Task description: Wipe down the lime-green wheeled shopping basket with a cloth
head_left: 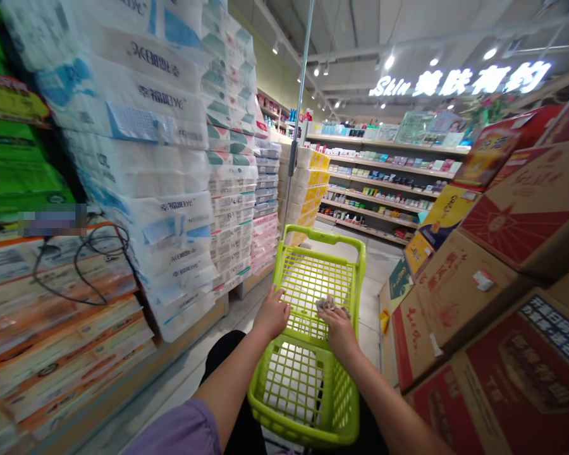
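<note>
A bright green plastic shopping basket [305, 344] with mesh walls and a raised handle stands tilted in front of me, between my legs. My left hand [271, 314] grips its left rim, fingers curled over the edge. Against the inside of the far mesh panel, my right hand [337, 327] presses a crumpled greyish cloth [328, 303]. Part of that cloth is hidden under the fingers. Through the mesh of the basket, only pale floor shows.
On the left, tall stacks of wrapped tissue packs [165, 170] line the aisle. Stacked cardboard cartons [459, 297] stand close on the right. Farther off are shelves of small products [384, 183] below a lit sign [459, 79]. A thin metal pole [299, 95] rises beyond the basket.
</note>
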`<state>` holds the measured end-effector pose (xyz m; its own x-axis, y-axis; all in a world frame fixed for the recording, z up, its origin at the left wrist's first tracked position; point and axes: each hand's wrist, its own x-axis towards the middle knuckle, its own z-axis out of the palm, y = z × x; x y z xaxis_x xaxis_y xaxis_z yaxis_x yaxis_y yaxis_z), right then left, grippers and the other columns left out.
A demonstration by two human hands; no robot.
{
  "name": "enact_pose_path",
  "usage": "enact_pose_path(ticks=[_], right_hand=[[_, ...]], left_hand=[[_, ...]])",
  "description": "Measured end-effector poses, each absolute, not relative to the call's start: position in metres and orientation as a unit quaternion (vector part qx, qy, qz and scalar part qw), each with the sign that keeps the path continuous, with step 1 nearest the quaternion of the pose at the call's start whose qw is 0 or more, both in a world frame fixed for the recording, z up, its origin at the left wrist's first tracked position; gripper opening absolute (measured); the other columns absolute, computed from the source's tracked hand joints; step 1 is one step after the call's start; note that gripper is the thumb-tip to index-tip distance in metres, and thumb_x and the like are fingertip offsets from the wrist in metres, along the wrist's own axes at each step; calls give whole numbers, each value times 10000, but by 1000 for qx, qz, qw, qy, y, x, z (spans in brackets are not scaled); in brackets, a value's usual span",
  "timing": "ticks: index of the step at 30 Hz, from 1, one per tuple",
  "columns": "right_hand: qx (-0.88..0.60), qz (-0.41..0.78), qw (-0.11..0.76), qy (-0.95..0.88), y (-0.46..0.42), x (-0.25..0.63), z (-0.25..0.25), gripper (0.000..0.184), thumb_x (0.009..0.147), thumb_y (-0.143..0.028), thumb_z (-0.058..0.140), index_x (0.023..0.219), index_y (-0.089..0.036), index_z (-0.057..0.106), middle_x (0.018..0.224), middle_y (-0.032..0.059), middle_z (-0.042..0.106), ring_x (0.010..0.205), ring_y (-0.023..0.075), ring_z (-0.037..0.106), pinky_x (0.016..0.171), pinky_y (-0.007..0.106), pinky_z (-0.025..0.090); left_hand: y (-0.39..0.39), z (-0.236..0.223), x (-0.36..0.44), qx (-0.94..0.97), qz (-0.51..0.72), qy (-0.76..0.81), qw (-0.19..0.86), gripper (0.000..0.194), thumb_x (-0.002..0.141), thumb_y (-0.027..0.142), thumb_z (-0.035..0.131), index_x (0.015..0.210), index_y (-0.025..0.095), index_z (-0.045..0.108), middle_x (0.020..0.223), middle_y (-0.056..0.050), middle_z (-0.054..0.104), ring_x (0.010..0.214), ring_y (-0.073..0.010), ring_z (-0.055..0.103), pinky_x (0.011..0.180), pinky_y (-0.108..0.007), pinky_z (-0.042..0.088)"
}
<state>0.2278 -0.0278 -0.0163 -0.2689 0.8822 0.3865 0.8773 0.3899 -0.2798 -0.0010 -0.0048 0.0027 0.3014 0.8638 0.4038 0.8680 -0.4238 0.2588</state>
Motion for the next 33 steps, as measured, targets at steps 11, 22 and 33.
enact_pose_path(ticks=[11, 22, 33], right_hand=[[-612, 213, 352, -675, 86, 238, 79, 556, 828, -180, 530, 1381, -183, 464, 1055, 70, 714, 855, 202, 680, 729, 316, 535], [-681, 19, 221, -698, 119, 228, 32, 480, 930, -418, 422, 1363, -226, 495, 1544, 29, 302, 1339, 267, 330, 1089, 408, 280], [-653, -11, 287, -701, 79, 231, 31, 383, 863, -88, 424, 1158, -198, 643, 1184, 63, 660, 1135, 233, 523, 958, 332, 416]], left_hand=[[-5, 3, -2, -810, -247, -532, 2, 326, 928, 224, 412, 775, 155, 692, 1323, -129, 561, 1374, -293, 334, 1139, -474, 313], [1, 0, -8, -801, -257, -541, -12, 324, 925, 212, 415, 765, 145, 688, 1329, -136, 544, 1395, -332, 276, 1128, -520, 321], [-4, 6, -4, -811, -255, -526, -8, 296, 913, 215, 438, 748, 160, 678, 1321, -114, 560, 1383, -320, 310, 1109, -523, 349]])
